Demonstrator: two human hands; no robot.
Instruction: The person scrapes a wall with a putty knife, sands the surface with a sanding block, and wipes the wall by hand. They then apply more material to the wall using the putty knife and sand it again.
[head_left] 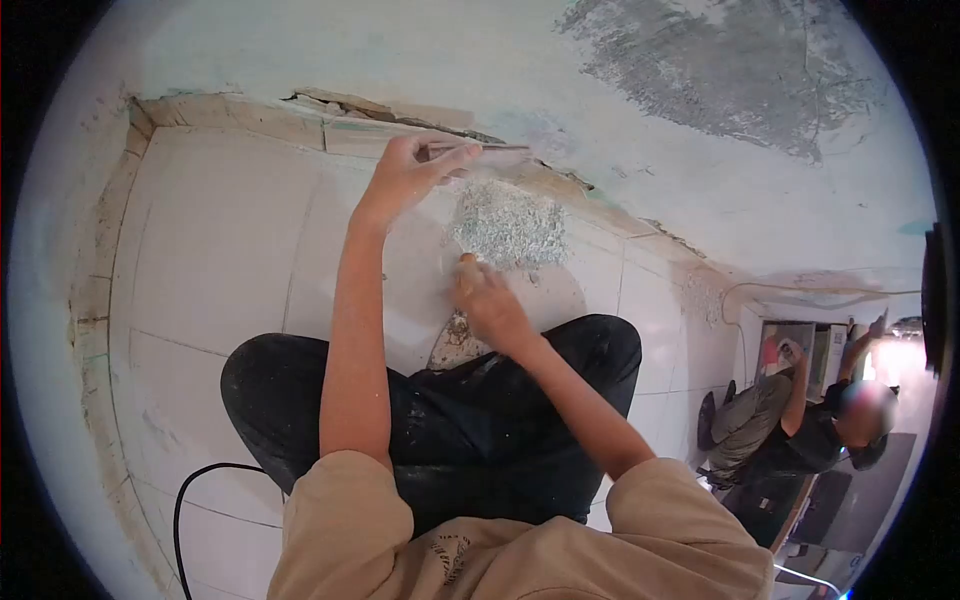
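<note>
You crouched over the tiled floor (220, 240), knees in dark trousers (450, 430) just beneath your wrists, so both arms could reach the work. Your right hand (487, 300) was clenched around a small tool whose tip I could not make out, knuckles down and pressed against the near edge of the chipped grey patch (508, 225), likely to bear weight on it. Beyond those fingers, your left hand (410, 175) pinched a thin flat blade (490, 148) between thumb and fingertips, held level along the broken skirting edge (400, 125). Far off right, another person (800, 420) crouched at the wall.
</note>
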